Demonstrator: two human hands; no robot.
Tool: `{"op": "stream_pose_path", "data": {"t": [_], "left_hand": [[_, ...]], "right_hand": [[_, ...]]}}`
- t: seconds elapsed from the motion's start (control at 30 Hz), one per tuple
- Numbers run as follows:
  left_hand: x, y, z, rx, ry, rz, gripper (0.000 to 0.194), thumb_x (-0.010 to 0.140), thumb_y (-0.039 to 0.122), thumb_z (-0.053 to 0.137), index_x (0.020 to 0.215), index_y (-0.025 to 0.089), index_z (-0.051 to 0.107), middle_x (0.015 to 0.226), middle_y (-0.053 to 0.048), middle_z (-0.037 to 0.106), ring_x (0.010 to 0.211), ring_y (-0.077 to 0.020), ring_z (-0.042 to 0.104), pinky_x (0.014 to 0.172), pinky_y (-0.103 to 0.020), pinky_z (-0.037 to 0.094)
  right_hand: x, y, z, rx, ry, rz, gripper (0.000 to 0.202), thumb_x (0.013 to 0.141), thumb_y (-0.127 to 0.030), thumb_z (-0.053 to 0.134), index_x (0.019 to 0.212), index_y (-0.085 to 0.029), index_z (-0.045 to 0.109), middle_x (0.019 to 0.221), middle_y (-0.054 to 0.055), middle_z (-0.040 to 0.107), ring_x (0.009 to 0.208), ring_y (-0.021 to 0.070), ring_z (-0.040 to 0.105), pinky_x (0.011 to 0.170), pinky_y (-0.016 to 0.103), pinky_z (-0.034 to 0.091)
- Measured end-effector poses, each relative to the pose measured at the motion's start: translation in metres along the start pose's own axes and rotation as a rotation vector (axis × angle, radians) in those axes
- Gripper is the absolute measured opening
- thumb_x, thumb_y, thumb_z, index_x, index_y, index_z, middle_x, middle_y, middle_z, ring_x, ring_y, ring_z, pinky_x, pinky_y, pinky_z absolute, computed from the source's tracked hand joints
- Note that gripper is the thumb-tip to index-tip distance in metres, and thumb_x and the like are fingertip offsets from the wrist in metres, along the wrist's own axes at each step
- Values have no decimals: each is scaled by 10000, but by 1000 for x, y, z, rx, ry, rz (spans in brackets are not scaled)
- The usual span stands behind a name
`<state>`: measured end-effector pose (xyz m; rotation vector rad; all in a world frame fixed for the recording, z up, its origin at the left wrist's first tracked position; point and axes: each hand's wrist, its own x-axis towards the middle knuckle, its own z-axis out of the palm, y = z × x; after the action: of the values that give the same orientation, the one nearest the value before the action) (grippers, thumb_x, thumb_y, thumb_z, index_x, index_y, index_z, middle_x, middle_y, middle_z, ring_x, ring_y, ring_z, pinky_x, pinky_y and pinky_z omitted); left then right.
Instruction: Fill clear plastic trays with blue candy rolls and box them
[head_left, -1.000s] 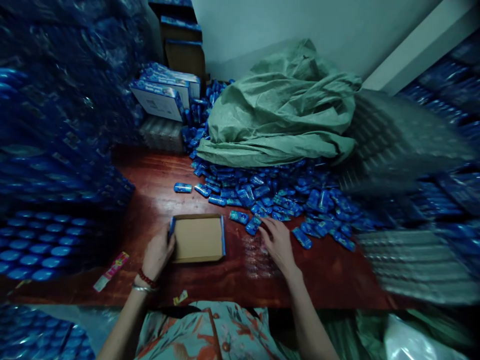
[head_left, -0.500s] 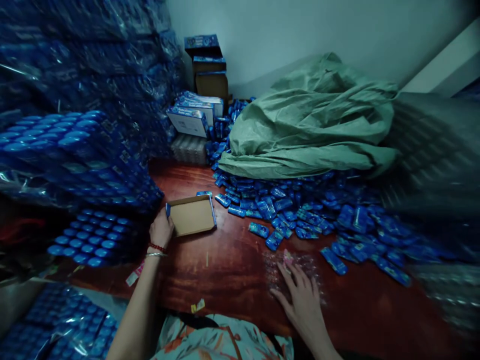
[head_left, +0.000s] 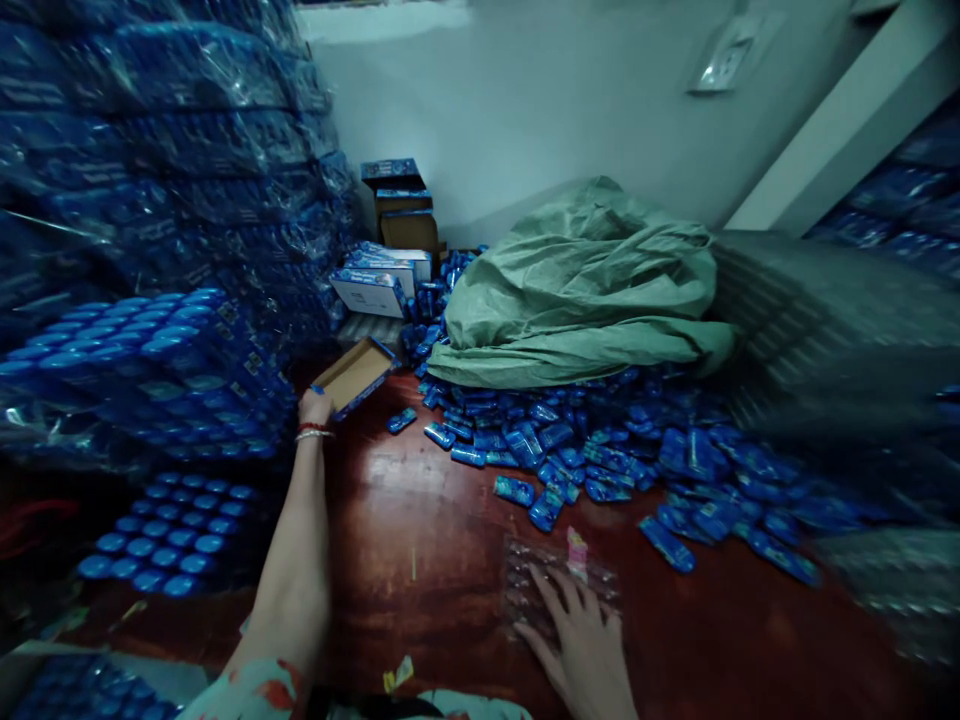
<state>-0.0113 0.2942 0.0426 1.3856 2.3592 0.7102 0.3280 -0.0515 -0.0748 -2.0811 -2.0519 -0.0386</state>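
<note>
- Head view, left hand (head_left: 316, 405): it grasps the open cardboard box (head_left: 358, 372) at the near left end, arm stretched well forward; the thumb and fingers are too small to make out singly.
- The cardboard box lies beyond the grip and to its right, set slantwise with its brown inside showing; whether its underside touches the table (head_left: 375, 550) cannot be told.
- The box's far end is just in front of the white-sided cartons (head_left: 371, 295); a single blue packet (head_left: 401, 420) lies near its right side.
- Right hand (head_left: 581, 640): nothing is clenched in it; the fingers are spread, palm down, over the clear plastic tray (head_left: 519, 590).
- That tray lies flat beneath and around the fingers, with a pink slip (head_left: 577, 552) at its far edge, just past the fingertips.
- Beyond the tray, the heap of blue packets (head_left: 555, 440) spreads in front of the green cloth (head_left: 577, 290), apart from both hands.
</note>
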Motion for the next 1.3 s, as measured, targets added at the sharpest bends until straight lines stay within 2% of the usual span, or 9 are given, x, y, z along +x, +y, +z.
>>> {"op": "stream_pose_path", "data": {"t": [0.17, 0.3, 0.37, 0.5, 0.67, 0.83, 1.07, 1.2, 1.3], "left_hand": [[-10, 12, 17, -63, 99, 65, 574, 846, 191, 470, 1352, -2, 279, 1313, -278, 385, 1217, -320, 435, 987, -424, 367], [-60, -4, 54, -199, 290, 401, 369, 845, 183, 386, 1184, 91, 498, 1184, -172, 493, 1169, -276, 450, 993, -412, 358], [-86, -16, 77, -222, 203, 624, 273, 833, 170, 365, 985, 137, 590, 969, -113, 570, 1012, -248, 535, 915, -397, 421], [-112, -31, 116, -169, 4, 789, 272, 828, 238, 423, 1019, 138, 590, 1054, -136, 563, 1043, -261, 522, 930, -411, 419], [-89, -21, 139, -80, -44, 685, 482, 879, 350, 379, 1300, 118, 405, 1367, -206, 373, 1296, -331, 304, 1036, -550, 262], [-93, -13, 143, -61, -203, 752, 424, 898, 331, 352, 1258, 138, 465, 1282, -167, 496, 1219, -275, 430, 1029, -499, 315], [-176, -50, 121, -148, -409, 873, 469, 928, 333, 335, 1381, 213, 305, 1453, -117, 302, 1355, -241, 246, 1093, -495, 216], [-186, -51, 105, -328, -325, 753, 408, 913, 339, 387, 1295, 195, 410, 1300, -120, 465, 1232, -219, 418, 1039, -423, 340], [-182, -36, 99, -306, -254, 746, 315, 888, 337, 440, 1145, 179, 529, 1102, -105, 548, 1056, -223, 514, 933, -395, 426]], "right_hand": [[13, -52, -3, 160, -100, -63, 494, 837, -398, 529, 1319, -339, 433, 1214, 50, 576, 1049, 274, 495, 824, 429, 395], [52, -81, -1, 253, -126, -85, 466, 851, -356, 531, 1306, -304, 443, 1236, 64, 543, 1092, 259, 450, 863, 414, 377], [69, -86, -4, 264, -107, -101, 473, 853, -331, 535, 1312, -284, 435, 1250, 77, 523, 1097, 252, 439, 863, 403, 376], [83, -70, -15, 287, 15, -50, 380, 888, -289, 479, 1268, -284, 483, 1219, 73, 528, 1068, 227, 448, 859, 381, 371], [90, -19, -10, 205, 134, 197, 368, 905, -328, 434, 1259, -261, 508, 1244, 101, 510, 1098, 268, 432, 855, 439, 385], [98, 10, 4, 295, 60, 42, 372, 893, -302, 451, 1258, -278, 522, 1273, 74, 520, 1232, 284, 350, 929, 473, 388], [84, 26, 0, 791, 240, 130, 315, 885, -302, 459, 1162, -234, 594, 1153, 89, 601, 1080, 202, 545, 931, 395, 439], [84, 31, -7, 801, 357, 267, 250, 875, -285, 467, 1021, -205, 654, 1018, 81, 648, 954, 192, 587, 866, 369, 458], [103, 25, -12, 716, 330, 157, 240, 871, -224, 449, 960, -217, 672, 934, 57, 665, 903, 187, 575, 830, 349, 450]]}}
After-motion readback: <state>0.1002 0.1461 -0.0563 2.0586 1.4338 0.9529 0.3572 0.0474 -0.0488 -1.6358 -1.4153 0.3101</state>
